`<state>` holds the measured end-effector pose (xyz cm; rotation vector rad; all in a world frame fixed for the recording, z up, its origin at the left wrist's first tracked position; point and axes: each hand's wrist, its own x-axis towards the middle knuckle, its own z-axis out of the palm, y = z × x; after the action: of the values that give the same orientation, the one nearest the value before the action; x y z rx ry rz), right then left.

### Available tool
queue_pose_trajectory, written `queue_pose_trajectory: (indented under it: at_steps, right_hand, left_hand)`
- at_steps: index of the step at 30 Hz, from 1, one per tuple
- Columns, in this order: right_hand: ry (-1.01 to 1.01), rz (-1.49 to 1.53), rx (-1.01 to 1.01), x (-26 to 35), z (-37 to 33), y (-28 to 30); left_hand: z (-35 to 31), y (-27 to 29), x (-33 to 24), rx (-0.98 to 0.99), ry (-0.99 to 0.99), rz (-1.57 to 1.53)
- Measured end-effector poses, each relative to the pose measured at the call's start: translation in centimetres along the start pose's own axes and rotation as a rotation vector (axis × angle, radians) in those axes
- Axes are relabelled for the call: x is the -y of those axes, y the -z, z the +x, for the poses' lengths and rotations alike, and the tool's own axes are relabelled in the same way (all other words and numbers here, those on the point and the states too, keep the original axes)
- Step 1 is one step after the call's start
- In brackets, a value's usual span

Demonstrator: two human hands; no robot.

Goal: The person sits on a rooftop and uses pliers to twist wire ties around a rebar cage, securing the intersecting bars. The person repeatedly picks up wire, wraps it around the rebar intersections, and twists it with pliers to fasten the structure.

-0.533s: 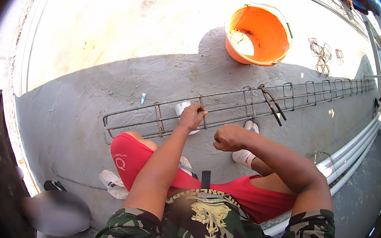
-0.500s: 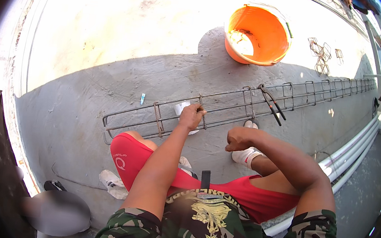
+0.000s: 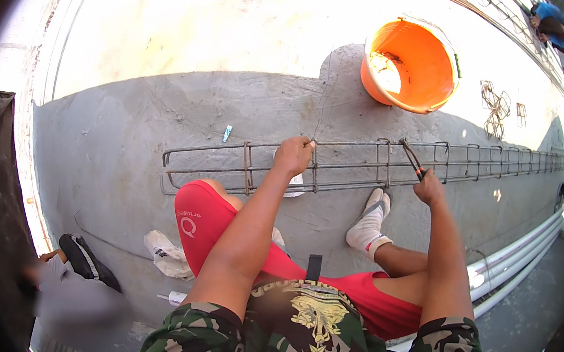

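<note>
From my remote view, my right hand (image 3: 429, 187) grips the handles of the pincers (image 3: 418, 165), their head at the far bar of the steel cage (image 3: 388, 161). Left of that, my left hand (image 3: 294, 155) pinches a thin wire (image 3: 322, 104). The cage crosses the floor (image 3: 128, 139) toward its right edge, near white pipes (image 3: 507, 258).

I am at an outdoor building site. Bare concrete (image 3: 128, 132), a rebar cage (image 3: 388, 162) and white pipes (image 3: 521, 245) surround me.

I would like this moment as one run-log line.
left hand: at rebar cage | right hand: holding pincers | orange bucket: beyond cage
</note>
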<state>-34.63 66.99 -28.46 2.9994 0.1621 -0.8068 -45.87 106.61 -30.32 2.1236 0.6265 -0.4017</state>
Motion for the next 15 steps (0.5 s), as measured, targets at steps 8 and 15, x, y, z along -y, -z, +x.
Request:
queue_pose_trajectory:
  at_steps: [8, 15]
  right_hand:
    - [0.175, -0.16, 0.369, 7.9, -4.5, 10.2]
    - [0.305, -0.512, 0.276, 19.7, -9.0, 7.5]
  left_hand:
    - [-0.4, 0.9, -1.9, 0.102, 0.123, -0.54]
    - [0.2, 0.8, -0.8, 0.164, 0.019, -0.512]
